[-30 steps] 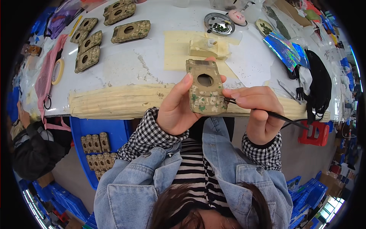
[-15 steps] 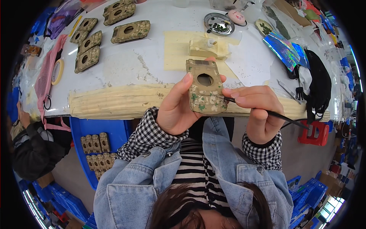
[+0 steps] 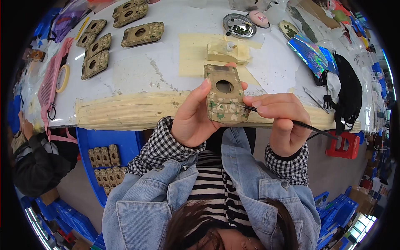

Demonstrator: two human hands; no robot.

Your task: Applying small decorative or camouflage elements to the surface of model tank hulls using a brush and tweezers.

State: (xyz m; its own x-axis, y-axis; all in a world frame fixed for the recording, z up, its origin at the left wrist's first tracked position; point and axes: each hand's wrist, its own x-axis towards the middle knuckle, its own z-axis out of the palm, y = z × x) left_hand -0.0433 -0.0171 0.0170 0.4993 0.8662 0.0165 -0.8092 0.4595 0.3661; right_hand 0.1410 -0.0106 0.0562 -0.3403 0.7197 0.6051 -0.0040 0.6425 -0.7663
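My left hand (image 3: 192,118) holds up a tan camouflage-painted block (image 3: 225,99) with a round hole near its top, thumb along its left side, fingers behind. My right hand (image 3: 280,121) grips a thin black brush (image 3: 291,121) like a pen. The brush tip touches the block's lower right face among small green patches. Both hands hover just in front of the table's taped front edge (image 3: 133,111).
Several finished camouflage blocks (image 3: 121,37) lie at the table's far left. A pale block (image 3: 227,51) rests on yellow paper, with a metal dish (image 3: 242,24) behind it. A blue bin (image 3: 110,160) of blocks sits below left. A red stool (image 3: 342,143) stands right; another person (image 3: 33,154) sits left.
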